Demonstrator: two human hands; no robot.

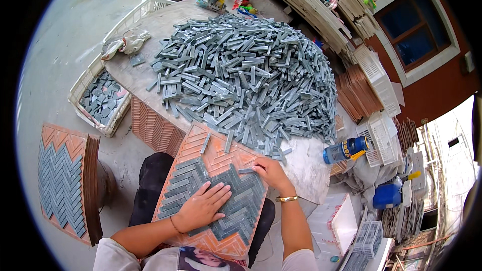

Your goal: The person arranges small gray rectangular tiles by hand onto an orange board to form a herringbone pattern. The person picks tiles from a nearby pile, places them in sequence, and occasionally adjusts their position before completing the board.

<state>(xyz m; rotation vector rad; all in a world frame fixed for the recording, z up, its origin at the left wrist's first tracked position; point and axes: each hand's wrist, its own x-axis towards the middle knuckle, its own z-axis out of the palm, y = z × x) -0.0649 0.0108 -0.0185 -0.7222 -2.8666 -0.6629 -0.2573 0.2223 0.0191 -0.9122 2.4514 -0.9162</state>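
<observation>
An orange herringbone-grooved tray lies across my lap, part filled with grey stone strips set in zigzag rows. My left hand rests flat on these strips, fingers stretched out. At the tray's right side, my right hand pinches a single grey stone strip between thumb and fingers, by the upper edge of the laid rows. Two loose strips lie on the bare upper grooves, one of them a narrow strip. Beyond the tray rises a big heap of loose grey strips on a table.
To the left, a filled tray tops a stack of trays. A white crate of grey pieces stands behind it. A blue bottle lies right of the heap. Farther right are a white box and a blue jug.
</observation>
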